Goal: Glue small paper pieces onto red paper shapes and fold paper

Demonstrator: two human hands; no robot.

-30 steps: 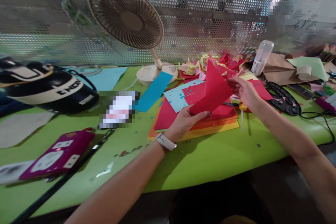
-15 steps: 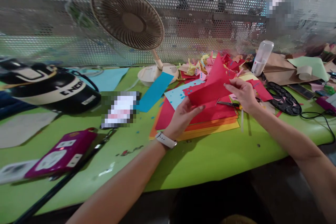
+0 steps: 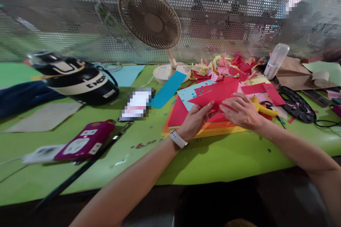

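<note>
I'm pinching the red paper (image 3: 220,89) w/ my L hand (image 3: 196,118), thumb & fingers clamped on its near edge. My R hand (image 3: 241,111) is bending over the paper's R part, its fingers lying close together; can't tell if they're gripping it or just resting there. The paper is sitting over a stack of sheets (image 3: 176,115), w/ red, orange & yellow edges showing, & it's partly covering 1 light blue sheet (image 3: 185,95) w/ dark blue specks. I'm wearing a white watch (image 3: 179,139) on my L wrist.

Just R of my R hand, a yellow tool (image 3: 262,108) is lying near a black tray (image 3: 298,104). Beyond the paper, a pile of scraps (image 3: 225,65) is spreading out, pink, red & yellow, w/ a tilted clear bottle (image 3: 277,60) standing nearby. On the L, 1 blue strip (image 3: 169,90) is lying b/w the stack & a blurred phone (image 3: 137,104). A fan (image 3: 150,21) is standing behind, & a purple power strip (image 3: 85,140) is resting on the green table (image 3: 213,165).
</note>
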